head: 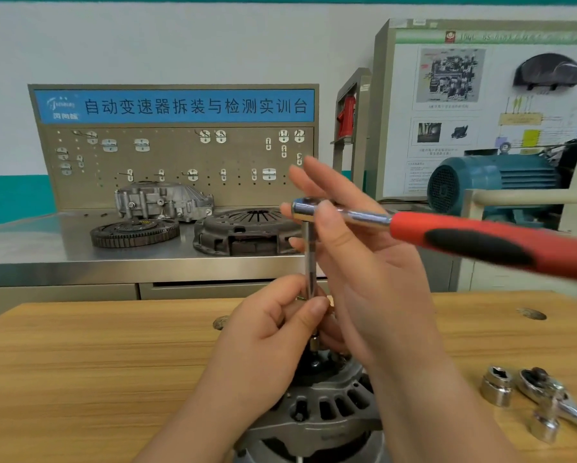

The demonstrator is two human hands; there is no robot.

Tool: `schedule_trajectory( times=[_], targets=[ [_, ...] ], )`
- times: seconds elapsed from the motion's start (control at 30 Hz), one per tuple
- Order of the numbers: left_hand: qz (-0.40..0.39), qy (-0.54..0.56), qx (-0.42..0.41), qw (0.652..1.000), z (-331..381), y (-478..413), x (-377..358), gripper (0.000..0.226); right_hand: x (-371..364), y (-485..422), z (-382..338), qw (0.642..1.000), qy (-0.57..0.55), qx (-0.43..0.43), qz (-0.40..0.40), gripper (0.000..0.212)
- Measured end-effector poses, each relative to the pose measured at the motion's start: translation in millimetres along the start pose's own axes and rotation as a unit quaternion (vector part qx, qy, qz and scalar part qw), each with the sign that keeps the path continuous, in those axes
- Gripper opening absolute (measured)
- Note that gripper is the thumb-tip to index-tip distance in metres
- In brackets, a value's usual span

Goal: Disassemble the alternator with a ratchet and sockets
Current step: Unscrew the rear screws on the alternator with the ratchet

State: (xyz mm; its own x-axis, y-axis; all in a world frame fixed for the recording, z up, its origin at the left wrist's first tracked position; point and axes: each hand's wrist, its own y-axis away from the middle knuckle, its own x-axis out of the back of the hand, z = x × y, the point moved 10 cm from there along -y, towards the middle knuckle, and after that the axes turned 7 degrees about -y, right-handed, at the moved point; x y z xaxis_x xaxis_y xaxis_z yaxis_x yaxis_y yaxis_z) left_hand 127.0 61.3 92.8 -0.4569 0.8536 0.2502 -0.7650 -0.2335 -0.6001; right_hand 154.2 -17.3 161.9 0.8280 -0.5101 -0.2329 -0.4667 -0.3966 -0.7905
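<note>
The grey alternator (327,409) stands on the wooden table (96,355) at the bottom centre, partly hidden by my wrists. A ratchet (464,238) with a red and black handle sticks out to the right. A long chrome extension (310,262) runs straight down from its head to a small socket on the alternator's top. My left hand (273,332) pinches the lower part of the extension. My right hand (357,248) rests against the ratchet head with thumb and fingers, the upper fingers spread.
A loose socket (496,385), a second chrome ratchet (554,399) and another socket (545,426) lie on the table at the right. Behind stands a steel bench with a gear ring (135,232), a clutch cover (247,230) and a housing. A teal motor (490,185) sits far right.
</note>
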Motion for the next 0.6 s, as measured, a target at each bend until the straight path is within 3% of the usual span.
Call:
schedule_trajectory(
  times=[0.13, 0.27, 0.47, 0.6],
  targets=[
    [0.016, 0.009, 0.011, 1.000, 2.1, 2.3, 2.0, 0.035, -1.1, -0.6, 6.8, 0.998, -0.059, -0.035, -0.003, 0.025],
    [-0.005, 0.007, 0.010, 1.000, 3.6, 5.0, -0.2, 0.035, 1.7, 1.7, 21.5, 0.991, -0.083, -0.109, 0.007, 0.049],
    [-0.002, 0.027, -0.001, 1.000, 1.9, 0.2, -1.5, 0.026, 2.5, -0.1, -0.5, 1.000, 0.004, 0.015, 0.005, 0.028],
    [0.008, 0.023, 0.005, 1.000, 0.8, 0.9, 0.2, 0.031, 1.5, -0.4, 9.4, 0.997, -0.071, -0.040, -0.002, 0.033]
  ],
)
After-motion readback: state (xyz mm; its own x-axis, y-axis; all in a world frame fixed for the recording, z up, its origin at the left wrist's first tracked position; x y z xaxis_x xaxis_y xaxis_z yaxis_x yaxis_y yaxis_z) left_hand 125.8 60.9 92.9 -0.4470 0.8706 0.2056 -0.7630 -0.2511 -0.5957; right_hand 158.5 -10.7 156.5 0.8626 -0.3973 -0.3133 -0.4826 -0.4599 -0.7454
